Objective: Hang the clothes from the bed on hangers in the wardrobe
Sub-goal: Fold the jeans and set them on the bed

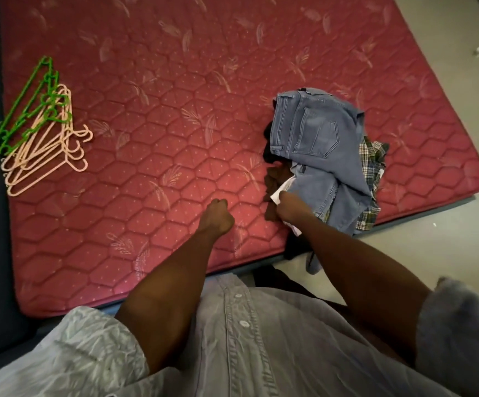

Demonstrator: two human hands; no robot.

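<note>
Head view: right hand [285, 206] on crumpled denim pile [318, 156], quilted mattress [158, 116].

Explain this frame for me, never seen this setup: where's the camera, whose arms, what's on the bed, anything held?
There is no robot here. One wide-angle camera sits on a person's head and looks down, so the two bare arms and the pale shirt at the bottom are the wearer's own. The red mattress carries a stack of green and pink hangers at the far left and a clothes pile at the right: blue jeans on top, a plaid shirt under them. The right hand has its grip on a white garment at the pile's edge. The left hand rests curled on the mattress, holding nothing.
</note>
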